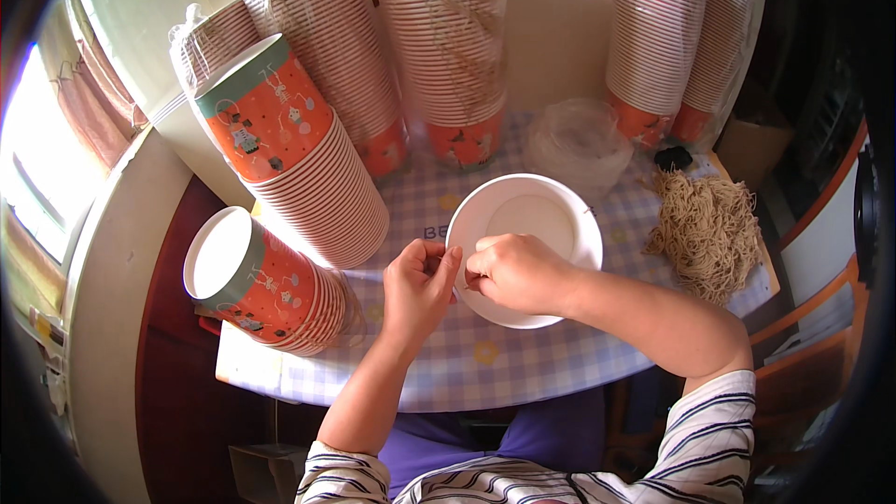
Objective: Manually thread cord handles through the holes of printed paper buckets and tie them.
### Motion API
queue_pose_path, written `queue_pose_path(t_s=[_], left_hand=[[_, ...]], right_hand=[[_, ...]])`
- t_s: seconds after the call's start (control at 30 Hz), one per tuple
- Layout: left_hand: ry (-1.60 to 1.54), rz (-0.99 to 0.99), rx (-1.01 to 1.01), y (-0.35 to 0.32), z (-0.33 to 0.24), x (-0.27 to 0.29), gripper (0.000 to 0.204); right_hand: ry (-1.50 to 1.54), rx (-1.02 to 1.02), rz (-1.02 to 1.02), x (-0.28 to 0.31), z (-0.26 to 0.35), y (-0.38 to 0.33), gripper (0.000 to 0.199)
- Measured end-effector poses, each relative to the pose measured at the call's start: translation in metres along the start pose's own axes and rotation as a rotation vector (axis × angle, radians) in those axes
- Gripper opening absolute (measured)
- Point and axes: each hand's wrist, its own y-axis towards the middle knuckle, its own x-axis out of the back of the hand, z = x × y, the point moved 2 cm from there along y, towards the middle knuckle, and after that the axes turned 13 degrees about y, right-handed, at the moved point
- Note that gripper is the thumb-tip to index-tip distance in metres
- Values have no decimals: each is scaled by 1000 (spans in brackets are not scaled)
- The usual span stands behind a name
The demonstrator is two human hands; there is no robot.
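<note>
A white paper cup [537,215] lies tilted toward me at the table's middle, its inside showing. My left hand [420,285] and my right hand [518,271] meet at the cup's near-left rim, fingertips pinched together there. What they pinch is too small to make out; it may be a thin string at the rim. A pile of tan strings [707,229] lies to the right of the cup.
Stacks of orange paper cups lean at the left [308,168] and lower left [271,289]. Wrapped cup stacks stand at the back [448,47] and back right [658,37]. A stack of clear lids [579,145] sits behind the cup. The checked tablecloth [485,355] covers the table.
</note>
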Motion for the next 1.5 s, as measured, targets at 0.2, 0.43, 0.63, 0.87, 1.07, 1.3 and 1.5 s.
queue_pose_path(t_s=[0.2, 0.43, 0.63, 0.87, 1.07, 1.3, 1.5], left_hand=[[-7, 7, 25, 0, -3, 1, 21], [-64, 33, 54, 2, 3, 3, 27], [-119, 49, 89, 4, 7, 2, 27], [-324, 152, 130, -4, 5, 4, 25], [-244, 157, -14, -27, 15, -7, 27], [155, -89, -191, -33, -6, -19, 16], [160, -121, -141, -33, -5, -24, 9]], right_hand=[[22, 9, 7, 0, 0, -2, 11], [172, -129, 75, 9, 15, -11, 17], [83, -73, 91, -1, 15, -24, 28], [25, -21, -51, -2, 14, -31, 28], [198, -86, -117, 5, 6, -31, 26], [258, -75, -134, 7, 5, -31, 27], [226, -92, -122, 10, 7, -31, 28]])
